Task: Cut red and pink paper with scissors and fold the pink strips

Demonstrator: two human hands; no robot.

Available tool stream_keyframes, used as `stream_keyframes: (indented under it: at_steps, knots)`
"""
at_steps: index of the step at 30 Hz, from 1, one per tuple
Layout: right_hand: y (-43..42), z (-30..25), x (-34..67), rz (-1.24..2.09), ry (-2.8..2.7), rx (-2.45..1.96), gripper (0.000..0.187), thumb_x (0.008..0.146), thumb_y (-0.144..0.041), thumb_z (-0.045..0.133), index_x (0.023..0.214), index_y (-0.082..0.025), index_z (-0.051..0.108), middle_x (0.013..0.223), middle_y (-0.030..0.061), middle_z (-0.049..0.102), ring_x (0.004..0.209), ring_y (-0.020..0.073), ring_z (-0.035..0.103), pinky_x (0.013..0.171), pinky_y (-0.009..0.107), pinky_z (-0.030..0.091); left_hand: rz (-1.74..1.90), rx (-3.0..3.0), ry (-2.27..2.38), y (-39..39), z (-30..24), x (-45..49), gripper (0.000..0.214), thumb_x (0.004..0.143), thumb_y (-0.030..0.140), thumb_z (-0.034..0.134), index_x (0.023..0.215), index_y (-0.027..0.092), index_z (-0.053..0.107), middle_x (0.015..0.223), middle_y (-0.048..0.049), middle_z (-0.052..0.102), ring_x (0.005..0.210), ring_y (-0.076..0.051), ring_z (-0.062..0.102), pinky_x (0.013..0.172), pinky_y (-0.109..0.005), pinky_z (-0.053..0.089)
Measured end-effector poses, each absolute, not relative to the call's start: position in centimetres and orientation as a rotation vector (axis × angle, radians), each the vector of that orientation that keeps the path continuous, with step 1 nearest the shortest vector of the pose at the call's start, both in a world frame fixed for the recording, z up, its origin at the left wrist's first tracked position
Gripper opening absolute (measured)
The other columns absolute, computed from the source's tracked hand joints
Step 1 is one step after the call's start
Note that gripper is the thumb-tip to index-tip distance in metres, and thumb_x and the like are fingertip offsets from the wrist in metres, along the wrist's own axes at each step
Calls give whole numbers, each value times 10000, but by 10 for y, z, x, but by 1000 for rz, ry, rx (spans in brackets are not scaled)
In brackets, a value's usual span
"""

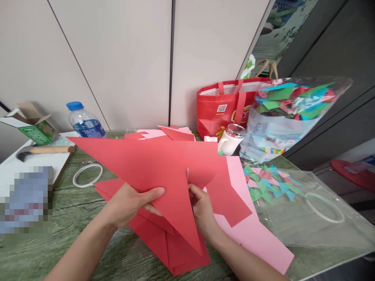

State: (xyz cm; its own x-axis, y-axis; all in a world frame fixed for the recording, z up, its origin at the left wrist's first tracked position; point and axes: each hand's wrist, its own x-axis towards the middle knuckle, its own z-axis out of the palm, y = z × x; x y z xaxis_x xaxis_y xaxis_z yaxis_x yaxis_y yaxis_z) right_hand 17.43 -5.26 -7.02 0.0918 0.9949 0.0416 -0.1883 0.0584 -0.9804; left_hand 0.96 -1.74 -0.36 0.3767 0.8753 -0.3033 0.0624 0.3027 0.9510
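Note:
Both my hands hold up a large red paper sheet (152, 164), folded into a long triangle that points down toward me. My left hand (131, 203) pinches its lower edge, thumb on top and fingers underneath. My right hand (202, 207) grips the paper from behind near the fold, fingers partly hidden by the sheet. Under the raised sheet lies a stack of red paper (175, 249) on the green wood-grain table (73, 218), with pink sheets (254, 234) to its right.
Small folded paper pieces (271, 181) lie on a clear plastic sheet (322, 226) at right. Behind stand a clear bag of folded pieces (290, 113), a red tote bag (222, 109), a white jar (230, 140), a water bottle (83, 121), a green-white carton (32, 127), a hammer (43, 150) and a tape ring (88, 175).

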Motion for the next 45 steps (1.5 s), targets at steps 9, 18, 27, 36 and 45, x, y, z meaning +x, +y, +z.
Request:
stream_keyframes:
  at_steps: [9, 18, 27, 36, 45]
  knots:
    - [-53, -75, 175, 1219, -1029, -1081, 109, 649, -255, 669, 699, -181, 607, 659, -11, 660, 570, 135, 573, 544, 245, 474, 672, 1148, 1037, -18, -3, 10, 350, 672, 344, 692, 975, 197, 596, 1021, -80, 680, 878, -288, 649, 619, -390, 589]
    - [-56, -75, 175, 1272, -1064, -1060, 89, 690, -233, 634, 756, -183, 603, 676, 4, 662, 680, 173, 596, 612, 286, 483, 892, 1175, 1051, -11, 5, -6, 400, 649, 329, 715, 1024, 241, 607, 1124, -75, 644, 1027, -305, 587, 753, -358, 560]
    - [-50, -78, 176, 1151, -1122, -1030, 309, 614, -226, 729, 878, -197, 571, 802, 29, 650, 771, 189, 602, 721, 307, 493, 851, 1164, 1105, -14, 4, -6, 463, 618, 353, 734, 1034, 217, 586, 1071, -84, 662, 977, -306, 612, 713, -378, 567]
    - [-49, -69, 179, 1110, -1119, -1028, 248, 618, -253, 723, 805, -205, 567, 808, 28, 663, 767, 191, 612, 689, 296, 497, 777, 1194, 1077, -15, -2, -5, 380, 660, 342, 705, 1004, 233, 584, 1037, -67, 670, 933, -297, 628, 638, -354, 569]
    - [-49, -70, 180, 1111, -1098, -1052, 217, 607, -244, 721, 775, -185, 596, 722, 14, 661, 665, 157, 594, 609, 257, 474, 769, 1165, 1097, -15, -1, -5, 392, 652, 326, 715, 1008, 230, 585, 1040, -66, 673, 927, -287, 635, 628, -339, 575]
